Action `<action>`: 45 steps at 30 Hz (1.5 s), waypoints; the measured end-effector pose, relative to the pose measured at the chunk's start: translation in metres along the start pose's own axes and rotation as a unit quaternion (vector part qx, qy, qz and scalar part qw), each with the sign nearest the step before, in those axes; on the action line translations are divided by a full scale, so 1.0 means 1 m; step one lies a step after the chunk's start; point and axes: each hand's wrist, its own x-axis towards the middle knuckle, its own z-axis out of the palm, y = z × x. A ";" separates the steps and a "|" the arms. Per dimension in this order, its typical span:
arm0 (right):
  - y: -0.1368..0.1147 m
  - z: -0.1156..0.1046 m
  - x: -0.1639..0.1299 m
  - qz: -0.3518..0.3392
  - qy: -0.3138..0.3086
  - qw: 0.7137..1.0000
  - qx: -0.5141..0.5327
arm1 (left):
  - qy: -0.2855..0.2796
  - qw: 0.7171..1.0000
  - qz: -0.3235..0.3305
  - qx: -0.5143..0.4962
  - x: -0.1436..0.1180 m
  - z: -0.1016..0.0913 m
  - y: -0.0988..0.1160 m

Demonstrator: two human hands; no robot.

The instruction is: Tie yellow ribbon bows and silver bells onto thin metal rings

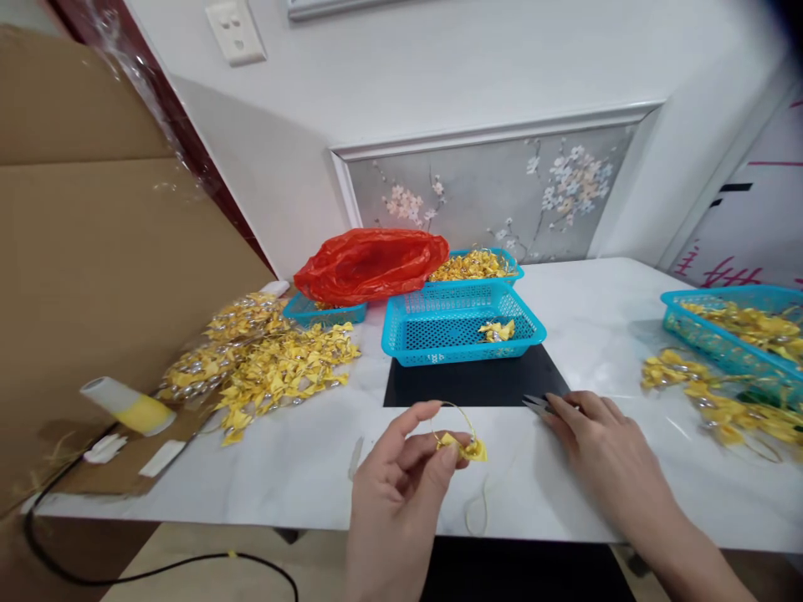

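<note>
Left hand: I see my left hand raised over the near edge of the table, thumb and fingers pinched together on a small yellow charm with a thin wire loop rising from it.
Right hand: my right hand lies palm down on the table, to the right of the charm, fingers loosely together; its fingertips touch a small metal tool. I cannot tell whether it grips the tool.
Mat: a black mat lies just beyond both hands; the tool rests at its near right corner.
Middle basket: a blue basket sits on the far side of the mat, with a few yellow pieces inside.
Left: a loose heap of yellow charms on the table, and a red bag behind it.
Right: another blue basket of yellow charms, more spilled beside it.
</note>
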 end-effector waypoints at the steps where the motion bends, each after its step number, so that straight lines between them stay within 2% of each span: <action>1: -0.002 -0.001 0.000 0.000 0.002 1.000 0.007 | 0.001 1.000 0.003 0.005 -0.001 0.001 0.001; 3: -0.011 -0.011 0.003 -0.005 0.012 0.999 0.029 | -0.001 1.000 0.009 0.020 -0.002 0.002 0.002; 5: -0.027 -0.031 0.007 -0.012 0.013 0.996 0.087 | -0.008 0.999 0.013 0.035 -0.004 0.003 0.004; 6: -0.038 -0.043 0.010 -0.022 -0.008 0.991 0.129 | -0.010 0.999 0.015 0.043 -0.004 0.004 0.005; 8: -0.060 -0.066 0.016 0.007 -0.065 0.945 0.321 | -0.009 0.998 0.020 0.064 -0.006 0.005 0.005; 10: -0.078 -0.082 0.021 0.021 -0.146 0.900 0.411 | -0.006 0.996 0.031 0.086 -0.009 0.004 0.005; 13: -0.094 -0.089 0.026 0.023 -0.217 0.871 0.440 | -0.007 0.993 0.048 0.109 -0.012 0.003 0.005; 16: -0.098 -0.088 0.025 0.038 -0.212 0.852 0.477 | -0.007 0.993 0.048 0.108 -0.014 0.002 0.006; 22: -0.106 -0.096 0.022 0.103 -0.214 0.802 0.547 | -0.037 0.999 -0.001 0.014 -0.013 0.002 0.009; 26: -0.107 -0.098 0.021 0.095 -0.203 0.804 0.550 | -0.040 0.996 0.074 0.017 -0.011 0.000 0.006; 29: -0.105 -0.094 0.020 0.087 -0.211 0.800 0.556 | -0.088 0.984 0.142 0.068 -0.008 -0.004 0.003; 32: -0.104 -0.090 0.018 0.085 -0.209 0.797 0.561 | -0.120 0.978 0.144 0.096 -0.005 -0.007 0.002; 34: -0.104 -0.087 0.017 0.065 -0.176 0.814 0.550 | -0.119 0.981 0.128 0.080 -0.004 -0.007 0.001; 38: -0.098 -0.081 0.013 -0.071 -0.078 0.870 0.482 | -0.116 0.981 0.146 0.056 -0.004 -0.007 0.000; 40: -0.095 -0.077 0.011 -0.142 -0.045 0.884 0.443 | -0.119 0.980 0.156 0.035 -0.005 -0.008 0.000; 42: -0.093 -0.074 0.009 -0.181 -0.038 0.887 0.423 | -0.121 0.980 0.159 0.015 -0.005 -0.008 0.001; 45: -0.090 -0.076 0.008 -0.205 -0.087 0.883 0.412 | -0.105 0.982 0.156 0.033 -0.005 -0.009 0.002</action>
